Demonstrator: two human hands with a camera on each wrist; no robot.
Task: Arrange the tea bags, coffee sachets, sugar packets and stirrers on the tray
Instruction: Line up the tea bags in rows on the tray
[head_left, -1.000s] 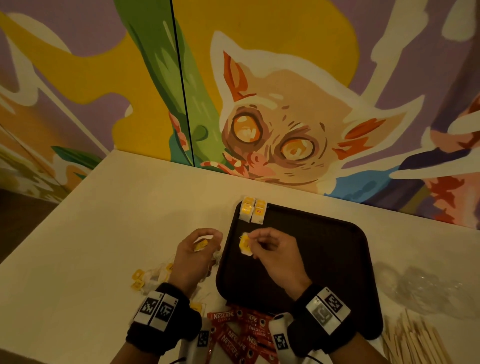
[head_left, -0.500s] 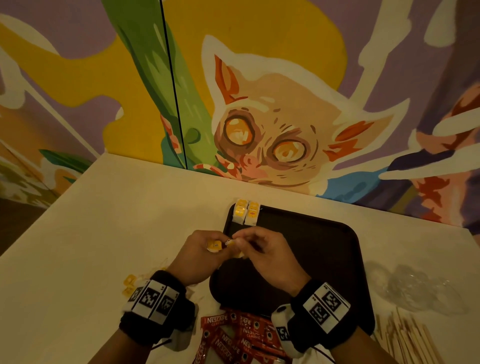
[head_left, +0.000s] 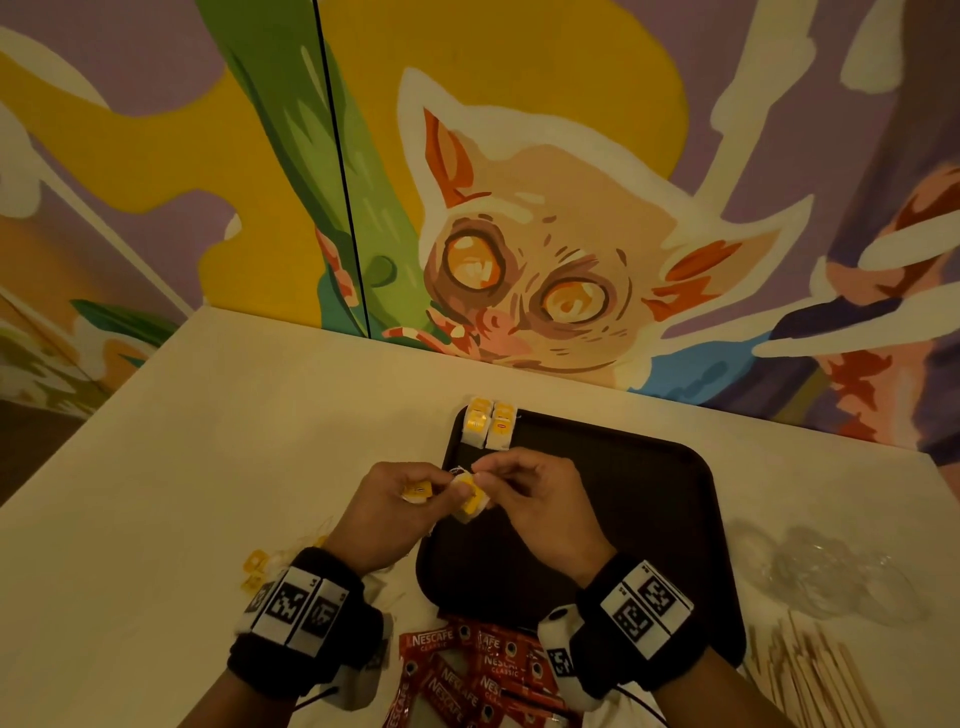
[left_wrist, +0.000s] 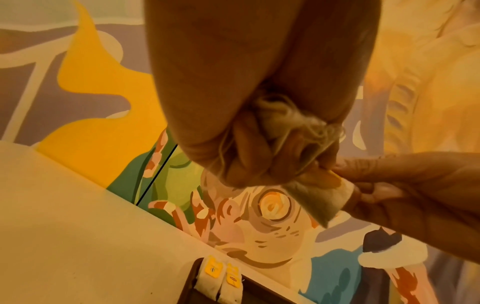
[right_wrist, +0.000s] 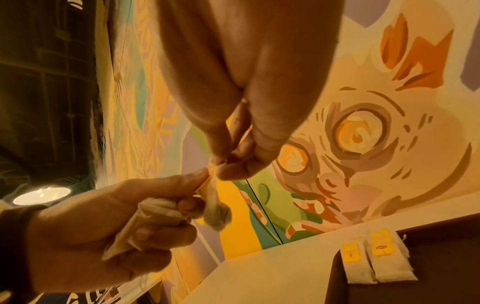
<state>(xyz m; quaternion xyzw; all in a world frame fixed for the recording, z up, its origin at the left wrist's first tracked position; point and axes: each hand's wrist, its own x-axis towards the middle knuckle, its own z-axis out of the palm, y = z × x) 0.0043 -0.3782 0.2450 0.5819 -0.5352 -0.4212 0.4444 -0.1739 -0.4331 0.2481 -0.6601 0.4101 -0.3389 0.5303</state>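
Observation:
Both hands meet over the left edge of the dark tray (head_left: 649, 519). My right hand (head_left: 482, 475) pinches the yellow-tagged top of a white tea bag (head_left: 470, 500), which hangs between the hands (right_wrist: 215, 211). My left hand (head_left: 441, 486) touches the same bag with thumb and forefinger, and its curled fingers grip another tea bag (left_wrist: 283, 121) with a tangled string. Two tea bags (head_left: 491, 425) lie side by side on the tray's far left corner. Red Nescafe coffee sachets (head_left: 467, 670) are heaped on the table between my wrists.
More tea bags (head_left: 260, 566) lie loose on the table behind my left wrist. Wooden stirrers (head_left: 815, 675) are spread at the bottom right, with crumpled clear plastic (head_left: 831, 571) beyond them. A painted wall closes off the table's far side.
A second ago the hands were apart, the right holding a tea bag over the tray. They have come together, and both now hold that bag.

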